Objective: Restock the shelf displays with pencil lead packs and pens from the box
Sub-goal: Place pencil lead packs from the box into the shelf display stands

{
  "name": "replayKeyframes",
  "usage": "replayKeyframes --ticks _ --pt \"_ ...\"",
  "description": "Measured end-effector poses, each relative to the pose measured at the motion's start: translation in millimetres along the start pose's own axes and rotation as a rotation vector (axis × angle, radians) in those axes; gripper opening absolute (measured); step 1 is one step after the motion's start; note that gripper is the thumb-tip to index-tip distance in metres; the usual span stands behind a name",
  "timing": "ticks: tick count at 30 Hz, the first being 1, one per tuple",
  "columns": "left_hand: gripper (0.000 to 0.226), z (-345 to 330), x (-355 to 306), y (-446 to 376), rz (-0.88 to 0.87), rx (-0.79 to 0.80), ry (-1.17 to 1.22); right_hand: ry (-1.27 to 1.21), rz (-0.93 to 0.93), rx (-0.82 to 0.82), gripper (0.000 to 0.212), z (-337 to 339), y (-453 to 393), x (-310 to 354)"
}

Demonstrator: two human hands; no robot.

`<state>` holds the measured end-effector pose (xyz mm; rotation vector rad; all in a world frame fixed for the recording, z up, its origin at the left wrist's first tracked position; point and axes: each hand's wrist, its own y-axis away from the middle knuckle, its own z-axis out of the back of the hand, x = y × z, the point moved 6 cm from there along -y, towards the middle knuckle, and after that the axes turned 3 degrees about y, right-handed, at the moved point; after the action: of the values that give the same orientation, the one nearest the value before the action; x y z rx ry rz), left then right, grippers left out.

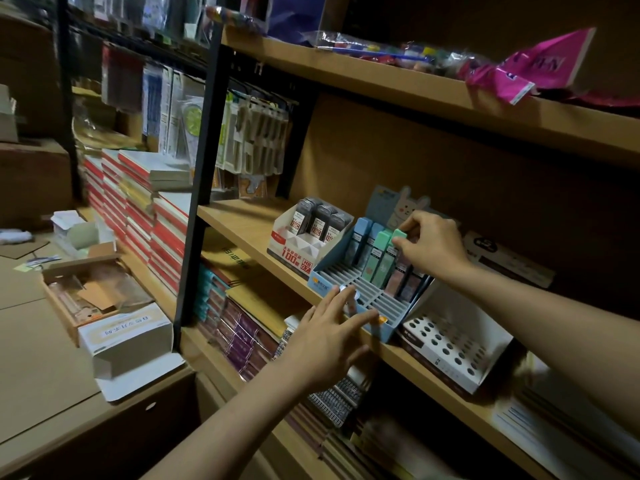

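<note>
Pinching the green lead pack [398, 237] by its cap, the right hand [433, 245] is holding something light, stiff and slippery; the left hand [329, 341] is resting with fingers spread on the blue display [353, 289] at centre frame.

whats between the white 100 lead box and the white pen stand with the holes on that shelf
The blue slotted display with pastel lead packs, seen in the head view; the right hand pinches a green one.

From my feed I see two bare forearms, no sleeves reaching into view. The left hand [330, 336] and the right hand [431, 242] wear no gloves, rings, watch or bands that I can make out.
</note>
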<state>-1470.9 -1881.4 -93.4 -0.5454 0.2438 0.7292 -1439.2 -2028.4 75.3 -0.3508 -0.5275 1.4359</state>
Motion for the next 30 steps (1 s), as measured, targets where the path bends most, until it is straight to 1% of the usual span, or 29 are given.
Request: replayKeyframes --ticks 3,5,8,11,14,16,18,20,21,22,23,24,26,28,30 --pt "0.061 0.3 0.1 -0.8 -0.003 -0.006 0.007 0.002 0.003 0.001 0.014 -3.0 2.3 1.5" --pt "0.061 0.1 -0.9 -1.4 -0.005 -0.008 0.009 0.047 -0.006 -0.006 0.015 -5.7 3.8 1.6" --pt "0.061 0.2 -1.1 -2.0 -0.006 0.001 -0.001 0.158 -0.025 0.012 0.023 -13.7 9.0 0.8" --pt "0.064 -0.9 -0.9 -1.5 -0.012 0.028 -0.039 0.198 -0.026 -0.016 0.030 -18.9 20.0 -1.2" --pt "0.066 -2.2 -1.9 -0.2 -0.010 0.064 -0.045 0.232 -0.048 0.010 0.044 -18.7 27.3 -3.2" --pt "0.068 -2.4 -2.2 3.1 -0.009 0.082 -0.019 0.149 -0.048 0.011 0.057 -14.6 33.0 0.2" --pt "0.071 2.8 -4.0 9.4 -0.034 0.029 0.013 -0.042 0.006 -0.074 0.061 -6.4 45.0 8.6" --pt "0.068 13.7 -5.9 19.2 -0.071 -0.115 0.041 -0.236 0.077 -0.156 0.050 -1.2 67.8 20.6" --pt "0.062 19.0 -4.9 25.6 -0.071 -0.185 0.077 -0.326 0.106 -0.176 0.042 -2.2 81.9 26.8" --pt "0.052 21.8 -2.1 33.1 -0.042 -0.217 0.123 -0.412 0.133 -0.180 0.035 -5.3 97.1 33.1" --pt "0.041 21.3 3.0 41.5 0.013 -0.202 0.184 -0.491 0.157 -0.164 0.030 -11.1 112.1 39.8" --pt "0.032 17.6 10.6 51.4 0.089 -0.148 0.273 -0.555 0.175 -0.127 0.026 -19.6 127.1 46.5" --pt "0.022 4.5 29.2 79.2 0.265 0.016 0.439 -0.639 0.196 -0.014 0.018 -43.6 155.5 60.3" --pt "0.021 -11.8 49.4 116.4 0.411 0.190 0.423 -0.689 0.199 0.136 0.014 -77.0 183.3 73.2" --pt "0.020 -34.0 69.2 165.5 0.562 0.336 0.336 -0.699 0.206 0.364 0.019 -121.4 218.0 86.6"
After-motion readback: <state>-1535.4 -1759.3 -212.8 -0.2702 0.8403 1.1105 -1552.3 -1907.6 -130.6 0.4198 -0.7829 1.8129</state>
